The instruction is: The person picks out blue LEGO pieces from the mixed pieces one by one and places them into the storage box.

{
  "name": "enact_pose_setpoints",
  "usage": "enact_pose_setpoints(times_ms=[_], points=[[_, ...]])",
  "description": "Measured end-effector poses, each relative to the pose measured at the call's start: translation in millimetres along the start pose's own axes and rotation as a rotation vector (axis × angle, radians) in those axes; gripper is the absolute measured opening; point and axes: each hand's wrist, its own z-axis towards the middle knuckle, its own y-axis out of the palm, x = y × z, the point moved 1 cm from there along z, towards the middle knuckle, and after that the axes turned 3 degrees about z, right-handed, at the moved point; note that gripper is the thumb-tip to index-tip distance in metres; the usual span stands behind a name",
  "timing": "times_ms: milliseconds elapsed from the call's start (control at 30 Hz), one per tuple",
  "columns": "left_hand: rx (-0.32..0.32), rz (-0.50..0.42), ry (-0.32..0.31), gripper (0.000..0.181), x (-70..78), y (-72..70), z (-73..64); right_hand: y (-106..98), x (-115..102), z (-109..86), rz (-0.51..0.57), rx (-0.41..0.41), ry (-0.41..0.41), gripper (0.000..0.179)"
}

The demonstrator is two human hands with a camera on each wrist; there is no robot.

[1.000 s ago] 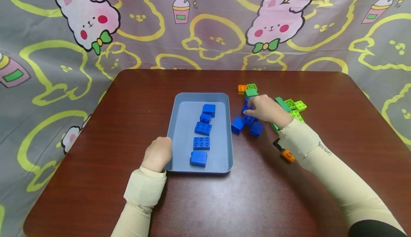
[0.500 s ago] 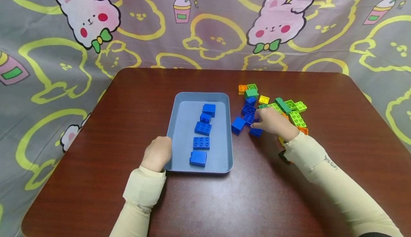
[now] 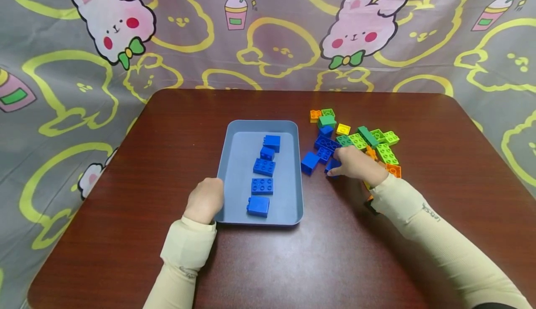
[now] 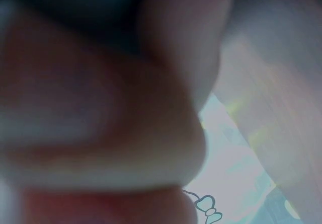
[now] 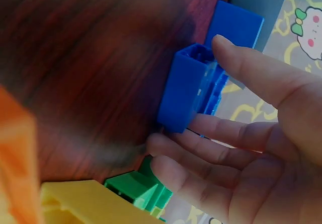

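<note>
My left hand (image 3: 205, 200) grips the left rim of a blue-grey tray (image 3: 234, 160) in the head view. The left wrist view is filled by blurred, curled fingers (image 4: 100, 118). Blue toy building bricks (image 3: 262, 186) lie spread inside the tray. My right hand (image 3: 355, 162) is at a blue brick (image 5: 181, 93) on the table, right of the tray. In the right wrist view the thumb is spread near the brick's upper end, and the loosely bent fingers are by its lower end. Another blue brick (image 3: 310, 163) lies between this hand and the tray.
More blue bricks (image 3: 326, 143) lie behind the right hand. Green bricks (image 3: 367, 136), a yellow brick (image 3: 343, 129) and orange bricks (image 3: 315, 116) are scattered around them on the brown table (image 3: 268, 267). A patterned cloth (image 3: 276, 30) hangs behind the table.
My right hand has moved from the back of the blue bricks toward me and slightly right, to the nearer blue brick. My left hand and the tray have stayed put.
</note>
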Motion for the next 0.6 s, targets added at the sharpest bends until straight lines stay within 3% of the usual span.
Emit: enact_pose_setpoints(times_ms=[233,600], points=[[0.017,-0.001,0.008,0.025,0.0,-0.7,0.0,1.4,-1.5,0.6,-0.034,-0.020,0.042,0.030],[0.003,0.001,0.003,0.025,-0.7,0.8,0.0,5.1,-2.5,-0.7,-0.079,-0.013,0.035,0.033]])
